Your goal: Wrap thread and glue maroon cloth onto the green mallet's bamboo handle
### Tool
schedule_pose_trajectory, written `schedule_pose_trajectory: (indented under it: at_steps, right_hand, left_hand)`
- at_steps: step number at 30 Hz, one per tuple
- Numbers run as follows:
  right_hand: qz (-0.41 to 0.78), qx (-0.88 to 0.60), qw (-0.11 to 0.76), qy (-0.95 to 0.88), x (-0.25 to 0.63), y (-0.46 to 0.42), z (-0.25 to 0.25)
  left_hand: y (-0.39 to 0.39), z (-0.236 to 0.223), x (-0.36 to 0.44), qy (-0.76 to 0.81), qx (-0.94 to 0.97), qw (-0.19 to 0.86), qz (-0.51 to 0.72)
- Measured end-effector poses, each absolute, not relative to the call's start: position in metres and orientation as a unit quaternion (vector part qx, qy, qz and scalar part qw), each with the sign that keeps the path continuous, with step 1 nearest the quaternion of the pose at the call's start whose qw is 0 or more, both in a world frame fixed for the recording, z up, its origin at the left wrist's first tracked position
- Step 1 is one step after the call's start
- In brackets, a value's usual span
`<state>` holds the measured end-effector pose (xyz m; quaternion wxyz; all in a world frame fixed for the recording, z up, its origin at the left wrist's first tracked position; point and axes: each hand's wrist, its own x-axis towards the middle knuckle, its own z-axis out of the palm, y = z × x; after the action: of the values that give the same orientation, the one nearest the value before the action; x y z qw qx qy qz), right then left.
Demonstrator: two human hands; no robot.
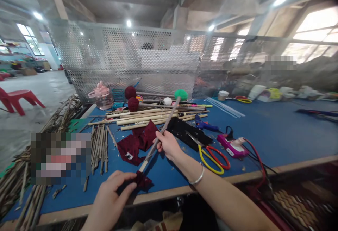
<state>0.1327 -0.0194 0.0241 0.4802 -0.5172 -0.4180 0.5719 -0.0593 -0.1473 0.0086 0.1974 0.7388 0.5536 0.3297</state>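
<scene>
A long grey wooden stick (150,156) slants across the middle of the view, its near end pale and its far end by a green ball (181,94). Midway along the stick, my right hand (168,145) is closed around it. At the near end, thumb and fingers of my left hand (113,194) pinch a small maroon cloth scrap (144,181) against or around the tip; which of these is unclear. A larger maroon cloth piece (130,149) lies just beyond. Scissors (211,158) with yellow and red handles rest right of my right hand, their blades over black cloth (182,132).
Peeled sticks (148,119) and maroon yarn balls (133,104) lie at the back before a perforated metal screen (118,55). Cut twigs (99,150) spread on the left. To the right are a blue glue gun (206,123) and a purple power strip (232,147) with cords.
</scene>
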Motion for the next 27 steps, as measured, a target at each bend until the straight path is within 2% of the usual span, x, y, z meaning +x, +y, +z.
schedule_pose_trajectory:
  at_steps: [6,10,15,22,25,27]
  right_hand:
    - [0.626,-0.553,0.422,-0.354,0.141,-0.027,0.016]
    - [0.571,-0.604,0.344,-0.436,0.142,-0.018,0.017]
    - [0.540,-0.573,0.246,-0.565,0.154,0.008,0.014]
    - [0.505,-0.586,0.217,-0.595,0.153,0.032,0.018]
    - [0.403,-0.615,0.166,-0.657,0.154,0.027,0.023]
    - [0.262,-0.634,0.158,-0.710,0.156,0.019,0.025]
  left_hand:
    - [-0.128,0.007,-0.080,0.584,0.718,0.251,0.284]
    - [-0.127,-0.003,-0.081,0.607,0.709,0.217,0.285]
    - [-0.126,-0.012,-0.081,0.594,0.729,0.119,0.318]
    - [-0.119,-0.011,-0.073,0.580,0.742,0.114,0.316]
    - [-0.122,-0.005,-0.068,0.604,0.724,0.135,0.306]
    - [-0.124,-0.002,-0.065,0.618,0.708,0.146,0.309]
